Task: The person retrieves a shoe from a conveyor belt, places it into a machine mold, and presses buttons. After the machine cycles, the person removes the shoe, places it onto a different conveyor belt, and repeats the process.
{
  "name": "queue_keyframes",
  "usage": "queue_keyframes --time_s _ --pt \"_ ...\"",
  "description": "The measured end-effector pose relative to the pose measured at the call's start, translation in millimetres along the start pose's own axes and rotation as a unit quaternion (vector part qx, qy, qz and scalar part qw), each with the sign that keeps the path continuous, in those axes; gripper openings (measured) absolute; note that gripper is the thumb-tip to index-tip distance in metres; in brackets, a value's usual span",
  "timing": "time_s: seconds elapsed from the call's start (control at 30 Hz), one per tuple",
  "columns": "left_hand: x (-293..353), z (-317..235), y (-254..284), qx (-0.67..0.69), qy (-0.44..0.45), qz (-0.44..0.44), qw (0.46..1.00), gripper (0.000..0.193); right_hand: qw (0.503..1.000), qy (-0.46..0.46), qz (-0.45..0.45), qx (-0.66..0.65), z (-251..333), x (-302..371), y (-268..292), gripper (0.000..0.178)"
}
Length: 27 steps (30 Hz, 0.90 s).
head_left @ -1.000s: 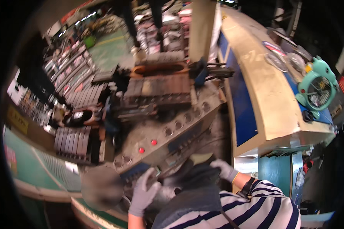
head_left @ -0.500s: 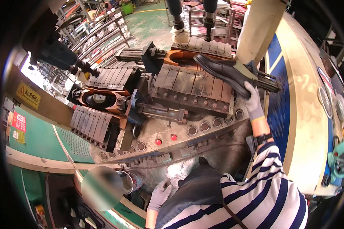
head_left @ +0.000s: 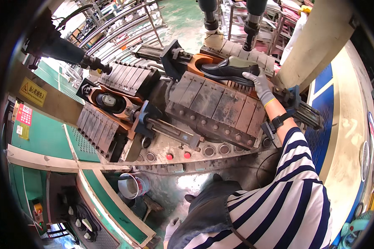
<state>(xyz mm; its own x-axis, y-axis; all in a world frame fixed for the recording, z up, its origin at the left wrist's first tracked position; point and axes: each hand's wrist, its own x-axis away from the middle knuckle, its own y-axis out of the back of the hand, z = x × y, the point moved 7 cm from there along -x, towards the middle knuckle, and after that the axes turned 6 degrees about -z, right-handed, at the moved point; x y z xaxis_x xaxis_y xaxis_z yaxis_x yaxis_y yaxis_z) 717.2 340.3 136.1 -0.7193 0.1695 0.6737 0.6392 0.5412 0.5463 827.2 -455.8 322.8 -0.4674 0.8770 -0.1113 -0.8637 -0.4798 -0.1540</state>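
My gloved right hand (head_left: 260,86) is closed on the heel end of a black shoe (head_left: 223,72) with a pale last showing in its opening. The shoe lies on its length, toe to the left, over the orange clamp (head_left: 194,64) of the right press station; whether it rests on the clamp I cannot tell. My left hand (head_left: 173,228), gloved too, hangs low by my body, fingers loosely apart with nothing seen in them. At the left station, a dark shoe (head_left: 108,101) with a last sits inside a second orange clamp.
Segmented metal blocks (head_left: 214,101) flank the clamps. Press rods (head_left: 252,31) hang above. Two red buttons (head_left: 169,157) and round dials line the machine's front edge. A bucket (head_left: 132,186) stands on the floor, lower left. More dark shoes (head_left: 85,224) lie on a shelf below.
My right hand has brought the shoe left and down from beside the column to over the right clamp. My left hand has dropped lower. The view has shifted slightly.
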Motion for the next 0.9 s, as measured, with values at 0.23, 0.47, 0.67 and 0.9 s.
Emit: queue_keyframes --time_s 0.23,0.47,0.67,0.9 --pt "-12 63 -51 0.165 0.156 0.058 0.972 0.04 0.905 0.07 0.162 0.386 -35 -33 9 0.076" --pt "-25 85 -54 0.17 0.18 0.045 0.968 0.039 0.874 0.06 0.157 0.456 -42 -34 5 0.077" --pt "-50 89 -50 0.123 0.121 0.057 0.983 0.038 0.872 0.066 0.157 0.459 -29 -32 -10 0.076" --pt "-78 36 -11 0.152 -0.072 -0.039 0.985 0.035 0.863 0.068 0.183 0.466 -29 -39 -20 0.077"
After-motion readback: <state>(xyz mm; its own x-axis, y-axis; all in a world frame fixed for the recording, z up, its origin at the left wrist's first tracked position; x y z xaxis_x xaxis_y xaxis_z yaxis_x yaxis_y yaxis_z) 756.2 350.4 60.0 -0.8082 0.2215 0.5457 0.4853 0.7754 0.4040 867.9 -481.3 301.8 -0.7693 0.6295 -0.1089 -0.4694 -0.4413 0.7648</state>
